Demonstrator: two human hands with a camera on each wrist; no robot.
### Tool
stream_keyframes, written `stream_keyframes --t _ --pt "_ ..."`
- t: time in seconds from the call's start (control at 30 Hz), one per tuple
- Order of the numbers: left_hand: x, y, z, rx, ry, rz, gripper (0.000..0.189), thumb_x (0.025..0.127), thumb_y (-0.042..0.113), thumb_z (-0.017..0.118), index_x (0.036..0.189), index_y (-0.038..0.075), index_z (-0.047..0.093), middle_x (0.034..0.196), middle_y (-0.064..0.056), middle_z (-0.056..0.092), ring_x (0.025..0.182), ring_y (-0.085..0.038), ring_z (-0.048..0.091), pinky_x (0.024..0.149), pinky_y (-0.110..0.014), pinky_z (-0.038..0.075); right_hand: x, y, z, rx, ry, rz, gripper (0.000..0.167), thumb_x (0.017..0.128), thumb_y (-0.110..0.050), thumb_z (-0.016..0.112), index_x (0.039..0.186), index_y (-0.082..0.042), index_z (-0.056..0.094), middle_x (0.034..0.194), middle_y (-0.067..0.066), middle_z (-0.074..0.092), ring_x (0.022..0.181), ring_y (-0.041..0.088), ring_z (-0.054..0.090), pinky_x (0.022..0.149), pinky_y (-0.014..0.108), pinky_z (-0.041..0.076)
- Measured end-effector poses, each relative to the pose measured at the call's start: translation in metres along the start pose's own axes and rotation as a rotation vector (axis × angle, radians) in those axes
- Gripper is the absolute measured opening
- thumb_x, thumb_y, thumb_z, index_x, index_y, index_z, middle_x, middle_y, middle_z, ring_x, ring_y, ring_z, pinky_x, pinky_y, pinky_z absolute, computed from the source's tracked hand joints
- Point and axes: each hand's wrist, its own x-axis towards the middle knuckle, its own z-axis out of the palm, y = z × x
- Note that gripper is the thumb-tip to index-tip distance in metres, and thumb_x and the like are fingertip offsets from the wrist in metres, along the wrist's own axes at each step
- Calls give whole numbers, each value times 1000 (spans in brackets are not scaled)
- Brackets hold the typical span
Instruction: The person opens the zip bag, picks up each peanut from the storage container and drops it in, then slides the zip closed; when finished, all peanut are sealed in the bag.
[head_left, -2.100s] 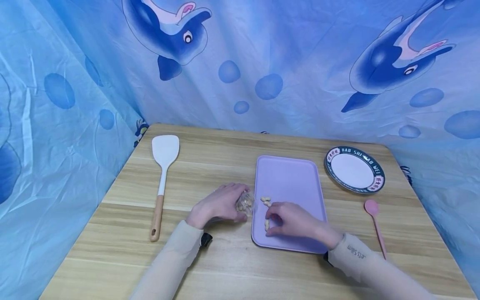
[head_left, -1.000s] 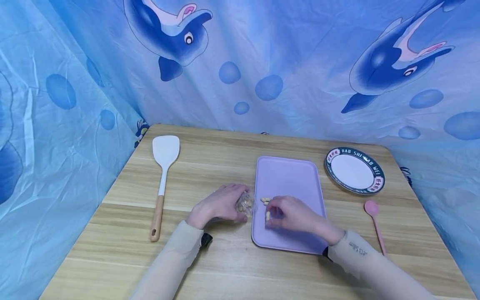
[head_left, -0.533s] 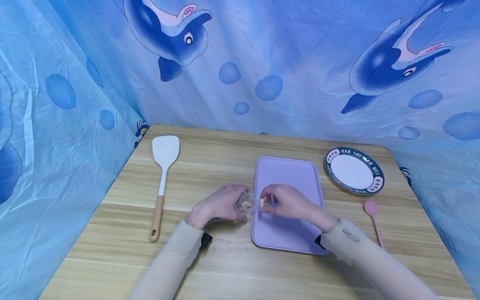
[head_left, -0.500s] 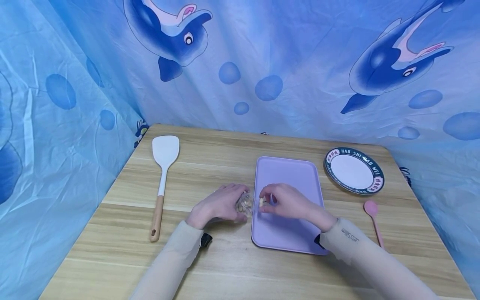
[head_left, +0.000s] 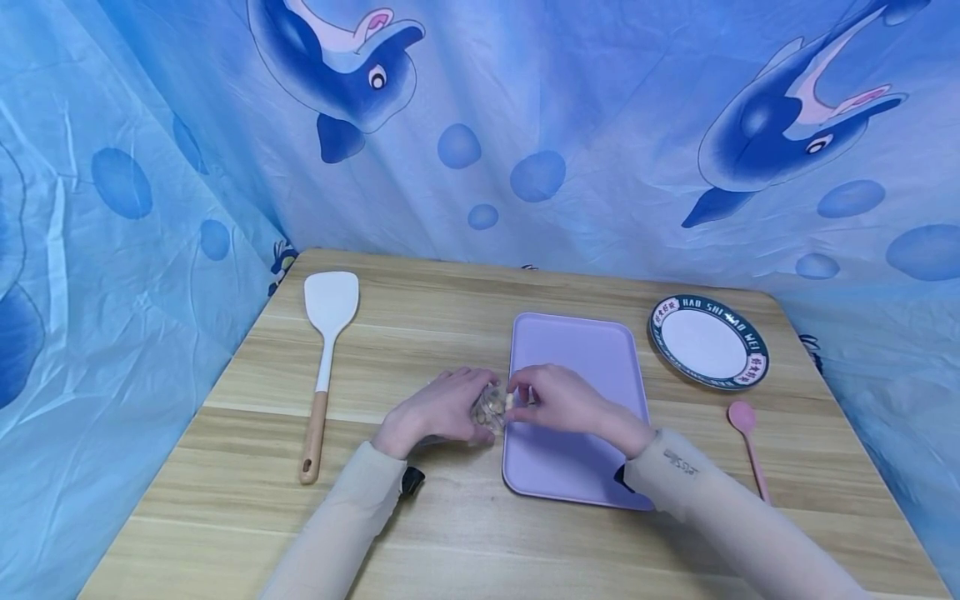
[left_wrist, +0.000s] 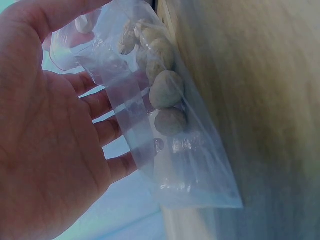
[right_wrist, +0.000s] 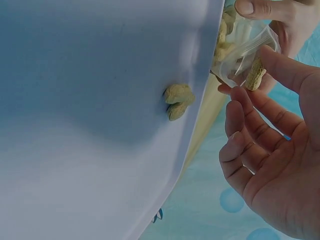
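The right hand [head_left: 564, 402] has a narrow grip, pinching a peanut [right_wrist: 255, 76] at the mouth of the bag [left_wrist: 192, 185]; the left hand [head_left: 448, 405] holds that bag, more nuts inside, on the tabletop [head_left: 435, 525] just beside the tray [head_left: 573, 343]; a wide mouth and a light pinch seem wise here, lest the thin film snag; loose nuts [right_wrist: 178, 96] lie near the tray's edge.

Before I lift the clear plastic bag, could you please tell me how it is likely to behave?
The clear plastic bag will probably be floppy, since its thin film creases. The peanuts inside look loose and bunched, so the weight may shift. Its mouth appears open beside the single peanut, so it could spill if tipped.
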Motion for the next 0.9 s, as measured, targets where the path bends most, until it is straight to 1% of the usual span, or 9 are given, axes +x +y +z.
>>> stream_keyframes --t 0.2,0.27,0.67,0.9 --pt "-1 0 0 -3 -2 4 82 72 43 84 141 16 49 131 0 58 122 -21 51 106 -48 39 3 -2 2 -3 -21 7 35 84 -34 80 109 -10 72 82 -8 64 63 3 53 63 26 48" --pt "-1 0 0 -2 -2 5 81 73 43 83 141 16 49 131 0 58 122 -21 51 106 -48 39 3 -3 2 -6 -26 9 35 85 -33 80 109 -10 72 82 -8 64 63 4 53 63 27 48" --pt "-1 -1 -1 0 -5 2 83 73 44 84 142 15 49 136 -1 56 126 -22 49 108 -49 37 2 -3 0 7 -15 4 31 85 -33 80 105 -11 73 79 -12 62 63 3 53 61 26 48" --pt "-1 0 -1 -6 -2 -5 85 72 43 84 142 12 49 136 -5 56 127 -26 49 108 -52 37 -1 4 -7 18 24 26 24 85 -26 80 102 -10 72 78 -12 62 61 2 54 59 24 48"
